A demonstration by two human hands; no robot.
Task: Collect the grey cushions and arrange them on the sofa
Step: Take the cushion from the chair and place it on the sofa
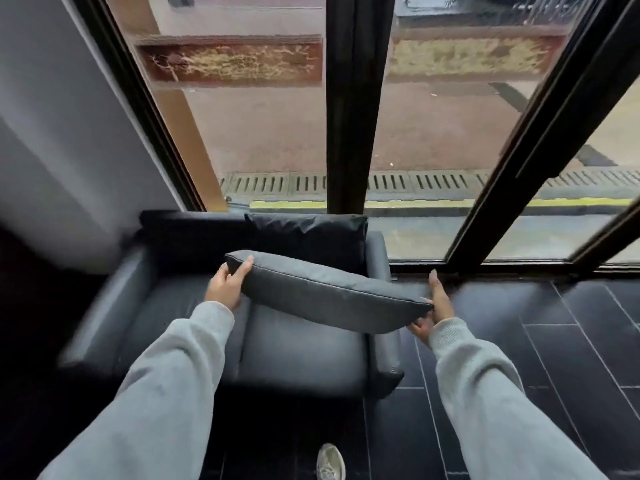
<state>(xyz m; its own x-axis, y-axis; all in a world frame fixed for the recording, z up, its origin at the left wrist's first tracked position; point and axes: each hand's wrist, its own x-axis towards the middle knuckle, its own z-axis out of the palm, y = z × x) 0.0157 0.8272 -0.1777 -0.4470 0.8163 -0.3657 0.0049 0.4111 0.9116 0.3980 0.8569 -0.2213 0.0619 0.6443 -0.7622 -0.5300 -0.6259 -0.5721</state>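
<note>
I hold a grey cushion (322, 292) edge-on in the air above the right seat of a dark leather sofa (298, 351). My left hand (227, 284) grips its upper left corner, thumb on top. My right hand (434, 306) holds its lower right corner from behind and beneath. The cushion slopes down from left to right. A second dark grey cushion (311, 237) stands upright against the sofa's backrest on the right side, behind the one I hold.
The sofa stands against a large black-framed window (349, 109) looking onto a street. A white wall (62, 133) lies to the left. Dark floor tiles (554, 341) stretch to the right of the sofa's armrest (381, 341). My shoe (330, 462) shows at the bottom.
</note>
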